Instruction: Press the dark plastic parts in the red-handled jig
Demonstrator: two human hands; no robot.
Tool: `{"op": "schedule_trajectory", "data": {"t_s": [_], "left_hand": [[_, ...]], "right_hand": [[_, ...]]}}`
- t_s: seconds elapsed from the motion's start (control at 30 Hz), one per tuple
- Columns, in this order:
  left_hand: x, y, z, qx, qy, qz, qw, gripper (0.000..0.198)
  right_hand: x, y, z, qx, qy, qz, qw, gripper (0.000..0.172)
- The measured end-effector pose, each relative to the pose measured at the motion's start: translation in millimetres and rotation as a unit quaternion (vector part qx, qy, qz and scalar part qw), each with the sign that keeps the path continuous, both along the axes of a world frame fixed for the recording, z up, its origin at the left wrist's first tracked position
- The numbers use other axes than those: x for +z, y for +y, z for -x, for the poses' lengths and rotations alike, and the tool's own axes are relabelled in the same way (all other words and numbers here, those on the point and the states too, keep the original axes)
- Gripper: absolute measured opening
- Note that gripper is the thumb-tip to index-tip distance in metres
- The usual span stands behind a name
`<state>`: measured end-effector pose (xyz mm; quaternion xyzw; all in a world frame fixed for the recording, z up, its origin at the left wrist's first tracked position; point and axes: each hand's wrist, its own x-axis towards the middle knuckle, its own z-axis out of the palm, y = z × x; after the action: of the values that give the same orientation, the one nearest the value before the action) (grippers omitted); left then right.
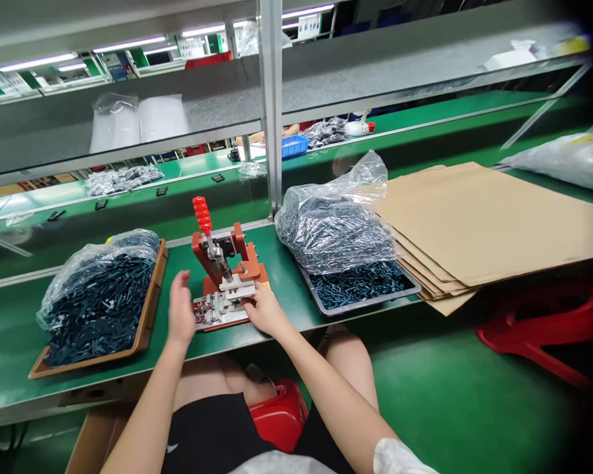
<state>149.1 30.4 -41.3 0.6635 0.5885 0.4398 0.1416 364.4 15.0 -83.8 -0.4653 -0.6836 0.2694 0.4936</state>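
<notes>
A small orange hand press (pixel 227 266) with a red ribbed lever handle (pixel 202 214) stands at the front of the green bench; the lever is raised. My right hand (pixel 263 308) rests on the press's metal base plate (pixel 217 311), its fingers curled at the right edge of the fixture; what they pinch is hidden. My left hand (pixel 180 316) hovers just left of the base plate, fingers stretched out and holding nothing.
A brown tray (pixel 154 289) of dark small parts under a plastic bag lies left of the press. A grey tray (pixel 366 301) of similar parts with a bag sits right. Flat cardboard sheets (pixel 484 224) lie beyond. A red stool (pixel 548 329) stands at right.
</notes>
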Motion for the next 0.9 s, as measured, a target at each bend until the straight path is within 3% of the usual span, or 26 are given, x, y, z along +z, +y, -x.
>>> {"op": "schedule_trajectory", "data": {"t_s": [0.07,0.17,0.3,0.37,0.43,0.53,0.63,0.7,0.77,0.9], "left_hand": [[-0.4,3,-16,-0.075,0.077,0.035,0.994,0.065],[-1.8,2,-27,-0.115,0.136,0.068,0.982,0.071],[-0.4,3,-18,-0.155,0.059,0.095,0.982,0.071],[7.4,9,-17,-0.140,0.000,0.097,0.985,0.070],[24.1,17,-22,-0.093,-0.052,0.055,0.993,0.068],[66.1,25,-43,-0.069,-0.106,-0.047,0.991,0.061],[111.8,22,-69,-0.134,-0.157,-0.095,0.974,0.060],[130.4,13,-84,-0.188,-0.188,-0.106,0.958,0.063],[133.6,-1,-93,-0.217,-0.193,-0.121,0.949,0.057],[111.0,-29,-98,-0.189,-0.141,-0.179,0.955,0.032]], "right_hand": [[-1.1,3,-3,0.001,0.016,0.007,1.000,0.028],[-1.8,9,-9,-0.007,0.029,0.062,0.998,0.028],[1.0,18,-14,0.049,0.056,0.132,0.988,0.028],[1.9,20,-14,0.077,0.078,0.144,0.984,0.032],[1.2,23,-15,0.098,0.099,0.158,0.978,0.036],[-1.2,27,-14,0.122,0.118,0.167,0.971,0.038],[-3.5,28,-13,0.120,0.115,0.166,0.972,0.041],[-5.4,28,-13,0.104,0.103,0.163,0.976,0.041],[-6.9,29,-12,0.095,0.092,0.157,0.979,0.041],[-6.1,28,-13,0.079,0.052,0.153,0.984,0.040]]}}
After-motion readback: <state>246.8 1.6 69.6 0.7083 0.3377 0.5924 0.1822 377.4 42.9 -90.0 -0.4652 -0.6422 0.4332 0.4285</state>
